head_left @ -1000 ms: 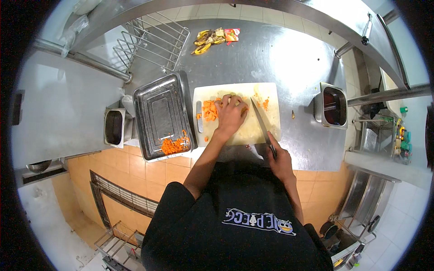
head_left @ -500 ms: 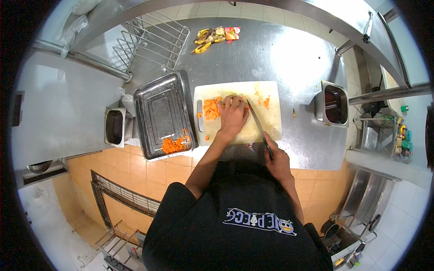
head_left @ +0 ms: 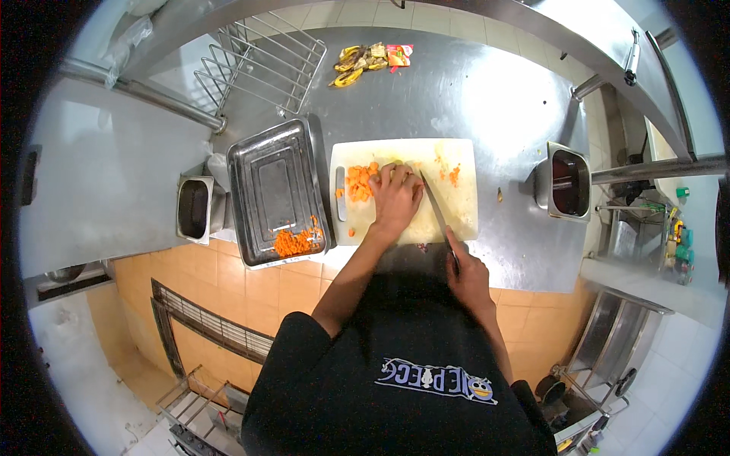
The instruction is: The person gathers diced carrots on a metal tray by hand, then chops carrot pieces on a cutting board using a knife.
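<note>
A white cutting board (head_left: 455, 209) lies on the steel table. My right hand (head_left: 469, 279) grips a kitchen knife (head_left: 436, 206) by its dark handle, the blade slanting up and left across the board. My left hand (head_left: 397, 199) presses down left of the blade with fingers bent and close together. What lies beneath those fingers is hidden. Orange carrot chunks (head_left: 359, 182) are heaped beside my left hand, near the board's slot handle. Smaller orange bits (head_left: 454, 176) are scattered right of the knife tip.
Left of the board stands a dark metal tray (head_left: 268, 190) with finely chopped carrot (head_left: 293, 243) at its near end. Banana peels (head_left: 357, 62) and a red packet (head_left: 399, 55) lie at the back, near a wire rack (head_left: 266, 68). Steel containers (head_left: 195, 210) flank both sides.
The view has shifted slightly. My left hand still presses on the board, and the knife stays beside its fingertips with the blade angled almost the same way.
</note>
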`<state>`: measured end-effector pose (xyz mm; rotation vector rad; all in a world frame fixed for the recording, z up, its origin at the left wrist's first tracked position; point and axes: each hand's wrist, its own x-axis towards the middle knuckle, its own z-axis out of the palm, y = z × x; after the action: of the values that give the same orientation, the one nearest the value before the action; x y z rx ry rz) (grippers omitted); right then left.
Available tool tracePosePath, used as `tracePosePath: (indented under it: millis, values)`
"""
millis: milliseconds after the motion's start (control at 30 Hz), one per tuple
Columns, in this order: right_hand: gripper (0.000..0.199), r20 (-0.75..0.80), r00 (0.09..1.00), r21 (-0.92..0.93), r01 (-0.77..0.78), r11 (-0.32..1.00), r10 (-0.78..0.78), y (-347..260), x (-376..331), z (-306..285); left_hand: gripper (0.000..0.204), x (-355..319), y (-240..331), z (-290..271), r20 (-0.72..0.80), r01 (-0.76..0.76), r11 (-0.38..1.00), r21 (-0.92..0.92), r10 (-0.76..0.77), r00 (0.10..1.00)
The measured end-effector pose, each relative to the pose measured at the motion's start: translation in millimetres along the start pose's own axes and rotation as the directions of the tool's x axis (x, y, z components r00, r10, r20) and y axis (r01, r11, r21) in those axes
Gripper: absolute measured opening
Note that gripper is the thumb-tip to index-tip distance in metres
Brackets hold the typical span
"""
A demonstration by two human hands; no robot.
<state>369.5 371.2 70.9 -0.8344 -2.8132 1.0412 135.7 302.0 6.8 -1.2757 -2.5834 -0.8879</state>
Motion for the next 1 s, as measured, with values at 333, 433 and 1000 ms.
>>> tracePosePath:
  millis: [333, 433, 1000]
  values:
    - [0.072, -0.050, 0.998, -0.049, 0.029, 0.998, -0.032, -3, 6, 1, 0.010, -3, -3, 3, -0.016, -0.009, 1.000, -0.028, 0.009, 1.000]
    - [0.071, -0.062, 0.997, 0.002, 0.048, 0.999, -0.048, -4, 6, -2, 0.011, -6, -3, 0, -0.003, -0.002, 0.999, -0.034, 0.002, 1.000]
    - [0.074, 0.037, 0.996, -0.005, -0.079, 0.997, 0.079, -9, -1, -11, 0.014, -4, -3, -10, 0.005, 0.002, 0.999, -0.044, -0.002, 1.000]
